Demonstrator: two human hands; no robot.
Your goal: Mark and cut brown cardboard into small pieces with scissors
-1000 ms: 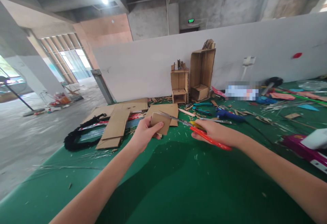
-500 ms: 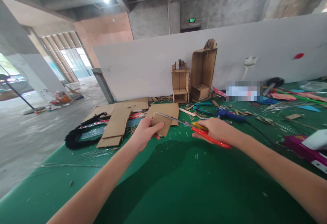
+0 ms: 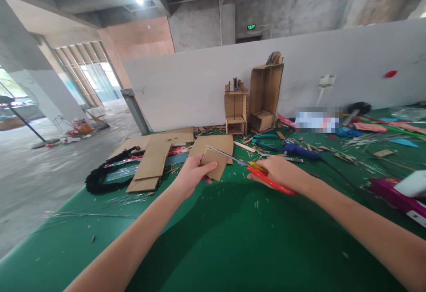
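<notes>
My left hand (image 3: pixel 196 172) pinches a small piece of brown cardboard (image 3: pixel 217 164), with my thumb flat on the front and my other fingers tucked behind it. My right hand (image 3: pixel 278 171) is curled around the scissors (image 3: pixel 271 181), which have a red handle and a bit of yellow by my fingers. The blades point toward my left hand and reach the top edge of the small piece, but I can't tell if they bite into it. Both hands are up over the green desk (image 3: pixel 233 247). Just past my left hand lies a bigger cardboard sheet (image 3: pixel 219 142), and to its left are long cardboard strips (image 3: pixel 153 161) and a fuzzy black loop (image 3: pixel 95 184). Past my right hand are the blue-green pliers (image 3: pixel 262 144) and a blue tool (image 3: pixel 302 151) with a cord. Farther away, two cardboard boxes (image 3: pixel 268 90) stand by the white wall (image 3: pixel 186 88).
</notes>
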